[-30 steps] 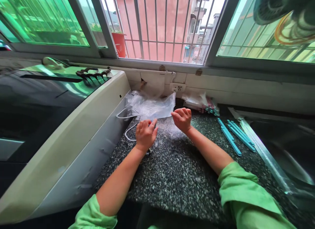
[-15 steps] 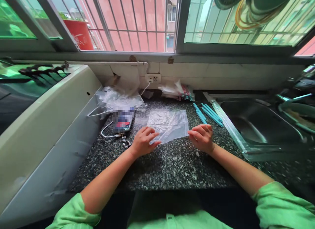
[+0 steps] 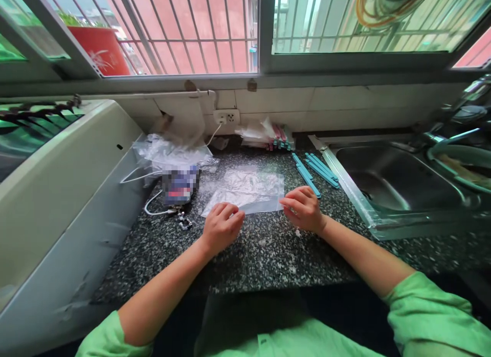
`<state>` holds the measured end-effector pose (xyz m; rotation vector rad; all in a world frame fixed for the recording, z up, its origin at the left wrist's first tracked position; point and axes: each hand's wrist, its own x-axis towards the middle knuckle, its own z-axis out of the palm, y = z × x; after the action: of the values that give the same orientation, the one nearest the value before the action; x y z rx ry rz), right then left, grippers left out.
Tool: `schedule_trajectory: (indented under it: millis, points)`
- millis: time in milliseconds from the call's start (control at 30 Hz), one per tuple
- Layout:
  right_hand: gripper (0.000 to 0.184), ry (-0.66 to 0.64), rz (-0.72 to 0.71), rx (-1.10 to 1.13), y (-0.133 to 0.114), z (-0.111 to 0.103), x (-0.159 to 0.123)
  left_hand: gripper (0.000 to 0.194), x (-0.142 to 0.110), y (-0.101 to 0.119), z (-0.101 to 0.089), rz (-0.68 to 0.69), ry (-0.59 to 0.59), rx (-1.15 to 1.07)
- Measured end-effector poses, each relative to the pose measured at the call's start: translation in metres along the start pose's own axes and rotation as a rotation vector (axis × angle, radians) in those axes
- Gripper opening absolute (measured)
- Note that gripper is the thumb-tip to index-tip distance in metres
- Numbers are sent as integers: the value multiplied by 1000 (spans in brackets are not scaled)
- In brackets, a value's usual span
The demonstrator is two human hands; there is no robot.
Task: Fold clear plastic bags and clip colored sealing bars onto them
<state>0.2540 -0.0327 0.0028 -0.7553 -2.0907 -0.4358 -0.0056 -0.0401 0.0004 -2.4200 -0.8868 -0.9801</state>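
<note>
Clear plastic bag point(image 3: 255, 185) flat on worktop point(image 3: 268, 260), ahead of both hands. Right hand point(image 3: 303, 208) fingers pinched on its corner; left hand point(image 3: 222, 226) curled at near edge, grip can't tell. Uneven pull could crease it; right knuckles could knock teal strips point(image 3: 306, 175).

Daylight from the window point(image 3: 264, 35) glints off the sink point(image 3: 387, 180); edges look stretched.

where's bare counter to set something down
Bare: speckled black stone counter between forearms, nearer than the clear plastic bag; narrowly, between right hand and steel sink. Crowded: back left, crumpled clear plastic, white cable; back right, flat teal strips.
</note>
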Motion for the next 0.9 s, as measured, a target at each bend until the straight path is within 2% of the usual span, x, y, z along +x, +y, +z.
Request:
schedule_trajectory:
  millis: [233, 367, 533, 733, 867, 900]
  points:
    - [14, -174, 87, -49, 16, 6, -5, 10, -4, -8, -6, -97, 113, -227]
    - [13, -191, 81, -18, 17, 8, -5, 8, -6, -12, -6, -211, 157, -315]
    - [16, -203, 94, 43, 13, 5, -2, 6, -5, -17, -5, -326, 143, -337]
    - [21, -267, 11, -70, 6, 7, 3, 31, 8, -6, 2, -284, 100, -375]
    - [23, -299, 1, -93, 3, 7, 5, 7, 23, 5, 7, -274, 111, -467]
    - [21, -296, 14, -90, 5, 6, 4, 9, 25, 6, 8, -294, 118, -499]
